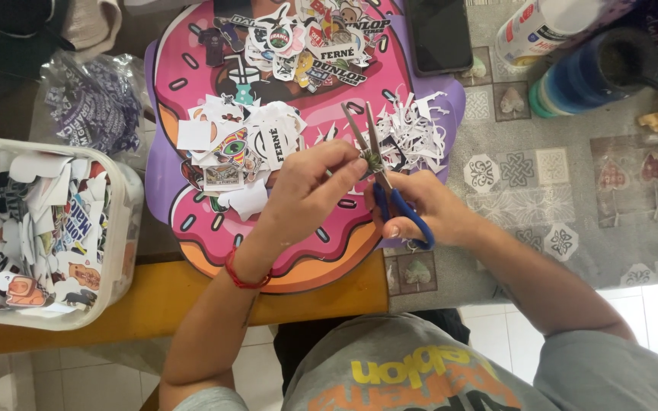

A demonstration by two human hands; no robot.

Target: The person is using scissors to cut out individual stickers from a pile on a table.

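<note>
My right hand (424,207) grips blue-handled scissors (378,164), their blades open and pointing away from me. My left hand (306,194) pinches a small dark sticker piece (372,160) between thumb and fingers, right at the blades. A red cord sits on my left wrist. Both hands hover over a pink doughnut-shaped mat (199,106). On the mat lie cut-out stickers (298,38), a heap of uncut ones (245,144), and white paper trimmings (413,129).
A clear plastic tub (119,228) full of stickers stands at the left on the yellow table edge. A plastic bag (93,103) of stickers lies behind it. A black phone (437,34), a white bottle (535,30) and a blue cup (595,72) sit at the back right on a patterned cloth.
</note>
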